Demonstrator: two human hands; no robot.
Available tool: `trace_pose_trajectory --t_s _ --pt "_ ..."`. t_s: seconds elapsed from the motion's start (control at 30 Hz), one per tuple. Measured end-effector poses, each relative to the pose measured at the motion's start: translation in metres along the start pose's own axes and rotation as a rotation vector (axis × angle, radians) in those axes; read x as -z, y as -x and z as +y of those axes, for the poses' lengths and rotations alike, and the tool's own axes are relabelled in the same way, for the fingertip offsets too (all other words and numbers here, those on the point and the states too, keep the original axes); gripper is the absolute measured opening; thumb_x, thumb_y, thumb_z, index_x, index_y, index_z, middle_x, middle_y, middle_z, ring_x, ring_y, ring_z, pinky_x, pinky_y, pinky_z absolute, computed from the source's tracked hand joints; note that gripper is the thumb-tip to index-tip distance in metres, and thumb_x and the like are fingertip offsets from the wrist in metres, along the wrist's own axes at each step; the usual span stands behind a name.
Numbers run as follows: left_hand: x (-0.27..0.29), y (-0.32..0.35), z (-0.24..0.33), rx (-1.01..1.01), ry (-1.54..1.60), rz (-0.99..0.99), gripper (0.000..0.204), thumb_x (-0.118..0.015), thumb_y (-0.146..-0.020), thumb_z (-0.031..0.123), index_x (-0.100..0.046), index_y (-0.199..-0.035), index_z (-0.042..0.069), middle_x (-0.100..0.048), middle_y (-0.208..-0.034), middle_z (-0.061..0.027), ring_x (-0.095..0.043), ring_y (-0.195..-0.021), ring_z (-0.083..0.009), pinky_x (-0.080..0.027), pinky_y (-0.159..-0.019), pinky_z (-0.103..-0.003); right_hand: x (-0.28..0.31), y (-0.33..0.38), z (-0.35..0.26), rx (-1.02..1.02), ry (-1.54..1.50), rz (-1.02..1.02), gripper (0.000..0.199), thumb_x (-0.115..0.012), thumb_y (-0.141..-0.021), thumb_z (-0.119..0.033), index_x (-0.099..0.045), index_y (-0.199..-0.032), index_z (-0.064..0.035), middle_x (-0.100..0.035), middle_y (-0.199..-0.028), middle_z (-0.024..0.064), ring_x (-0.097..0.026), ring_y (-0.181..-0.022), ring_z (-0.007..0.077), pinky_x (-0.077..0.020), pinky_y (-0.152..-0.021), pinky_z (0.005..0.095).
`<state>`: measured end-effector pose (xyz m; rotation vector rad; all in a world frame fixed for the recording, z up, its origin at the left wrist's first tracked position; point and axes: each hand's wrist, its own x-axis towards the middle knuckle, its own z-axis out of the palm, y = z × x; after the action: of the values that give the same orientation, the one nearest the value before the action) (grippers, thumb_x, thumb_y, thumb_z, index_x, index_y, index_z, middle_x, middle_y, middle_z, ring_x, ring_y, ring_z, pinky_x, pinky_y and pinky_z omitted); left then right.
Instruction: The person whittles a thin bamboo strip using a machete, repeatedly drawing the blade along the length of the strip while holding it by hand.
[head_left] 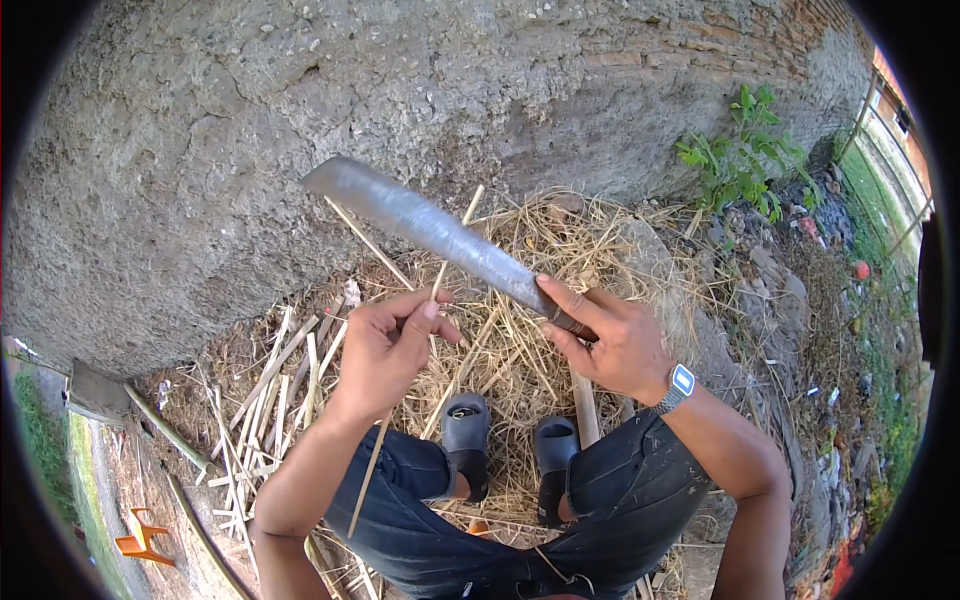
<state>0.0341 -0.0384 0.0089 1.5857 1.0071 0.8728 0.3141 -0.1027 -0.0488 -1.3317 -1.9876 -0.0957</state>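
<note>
Rough wall (250,170), left hand (388,350) pinching thin stick (369,475); right hand (620,345) closed round machete (430,228), blade (400,212) beyond left hand

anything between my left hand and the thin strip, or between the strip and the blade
Nothing visible: the left hand grips the thin strip directly. The blade crosses in front of it just above the fingers, with no other object showing between; whether they touch, I can't tell.

Pinching with left hand (383,352), gripping with right hand (627,347), angling left forearm (315,462) and right forearm (722,438) inward from bent elbows (283,522).
</note>
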Motion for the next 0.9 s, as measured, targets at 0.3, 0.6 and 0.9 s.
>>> trace_pose_trajectory --t_s 0.3,0.6,0.9 --pt "-0.006 0.003 -0.028 0.195 0.246 -0.090 0.031 -0.059 -0.110 0.017 -0.069 -0.128 -0.007 -0.075 -0.092 -0.0137 -0.043 -0.050 -0.0016 -0.035 -0.045 -0.020 0.000 0.003 -0.005 -0.046 -0.143 -0.139 0.057 -0.077 -0.094 -0.029 -0.062 -0.149 -0.0219 -0.075 -0.080 0.0093 -0.069 -0.057 0.0228 -0.0541 -0.051 0.0362" --pt "-0.002 0.015 -0.030 0.081 0.071 -0.171 0.030 -0.059 -0.110 0.015 -0.070 -0.126 -0.007 -0.077 -0.090 -0.0111 -0.044 -0.051 -0.0006 -0.036 -0.046 -0.020 -0.006 -0.010 0.028 -0.425 -0.333 0.109 0.048 -0.073 -0.099 -0.019 -0.064 -0.144 -0.0036 -0.070 -0.078 0.0055 -0.059 -0.060 0.0083 -0.0472 -0.055 0.0303" --pt "-0.005 -0.023 -0.036 0.174 0.257 -0.127 0.032 -0.056 -0.112 0.018 -0.067 -0.131 -0.005 -0.072 -0.086 -0.0073 -0.042 -0.052 -0.0013 -0.032 -0.046 -0.020 -0.012 -0.013 -0.002 -0.206 -0.382 0.032 0.054 -0.077 -0.096 -0.021 -0.063 -0.146 -0.0083 -0.070 -0.075 0.0077 -0.065 -0.056 0.0184 -0.0494 -0.053 0.0348"
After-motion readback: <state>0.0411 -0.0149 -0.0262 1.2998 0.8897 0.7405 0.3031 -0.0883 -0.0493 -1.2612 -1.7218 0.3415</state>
